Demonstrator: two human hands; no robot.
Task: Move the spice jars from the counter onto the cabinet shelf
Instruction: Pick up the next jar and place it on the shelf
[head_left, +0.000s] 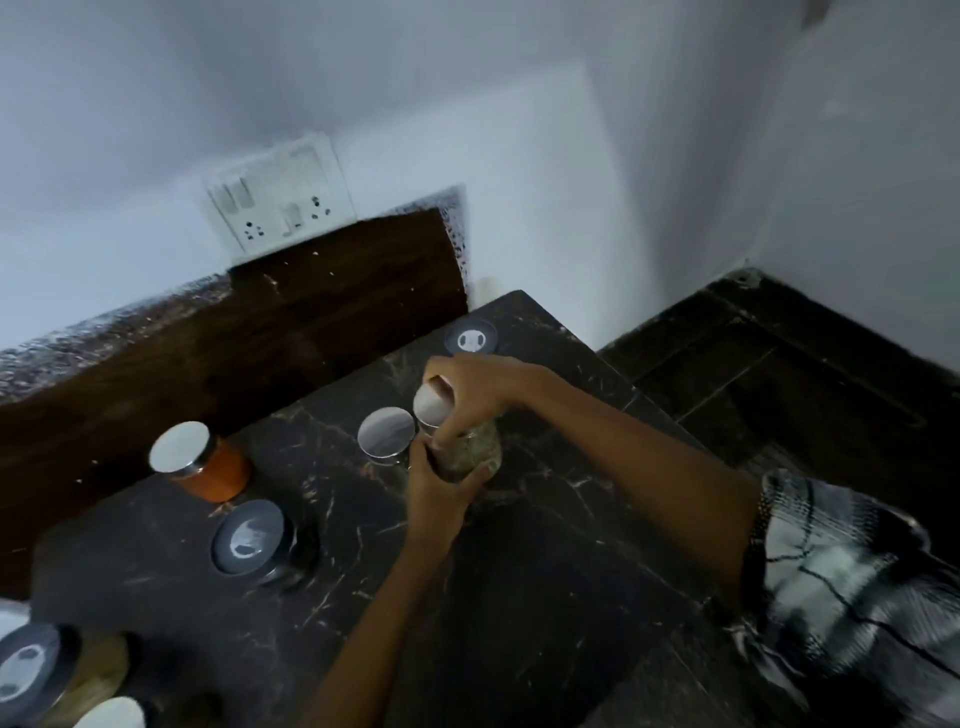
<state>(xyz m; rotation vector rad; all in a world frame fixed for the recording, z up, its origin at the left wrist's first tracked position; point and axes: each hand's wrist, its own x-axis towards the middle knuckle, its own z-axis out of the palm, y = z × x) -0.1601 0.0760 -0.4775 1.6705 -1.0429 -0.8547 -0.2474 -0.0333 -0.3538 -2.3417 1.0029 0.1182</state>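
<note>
Both hands were on one jar (470, 449), glass w/ greenish-brown contents, sitting toward the back-right part of the dark marble counter (519, 597). The left hand (441, 493) came up from below and wrapped its fingers round the glass body; the right hand (467, 387) reached in from the right w/ fingers curled over the pale metal lid (428, 402). So the jar was between the two hands, left low on the body, right on top. Its long axis was tilted, lid end leaning up and left, base end down-right; whether the base touched the counter couldn't be told, the hands covered it. Neither hand was nearer, both had contact. The cabinet shelf wasn't in view, so which way the lift had to go was unclear; prob. up and out of frame. Just left of the held jar, nearly touching, stood another jar w/ a shiny silver lid (387, 432); that looked like the closest thing to bump if the jar swung left. Behind the right hand was a dark-lidded jar (471, 338) near the counter's back corner. Well apart to the left: an orange jar w/ a silver lid (205, 465) and a dark-lidded jar (251, 538) in front of it. At bottom left, a further dark-lidded jar (31, 670) and a white lid (111, 714), both cut off by the frame edge. A switch-and-socket plate (278, 195) sat on the wall above the brown backsplash (234, 338). Judged from this, at least six jars remained on the counter.
</note>
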